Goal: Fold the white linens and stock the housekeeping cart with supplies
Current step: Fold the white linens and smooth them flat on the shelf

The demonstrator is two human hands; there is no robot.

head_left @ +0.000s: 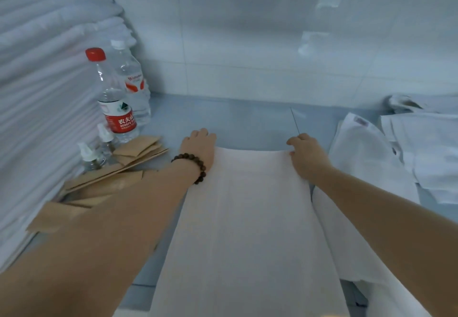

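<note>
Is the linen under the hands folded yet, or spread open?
Folded: the linen lies flat as a narrow strip with straight long edges, left hand and right hand at its far corners.

Linen or housekeeping back room, hotel-type by the look of it. Left side: tall stack of folded white linens [37,93], many layers, rising out of view. White tiled wall [247,43] behind a grey-blue counter [247,118]. On the counter, guest-supply stock: 2 water bottles [116,108], 2 small spray bottles [89,155], loose brown paper packets [138,148]. Long white sheet [247,205] spread flat mid-counter. More folded white pieces [371,158] lie to the right.
</note>
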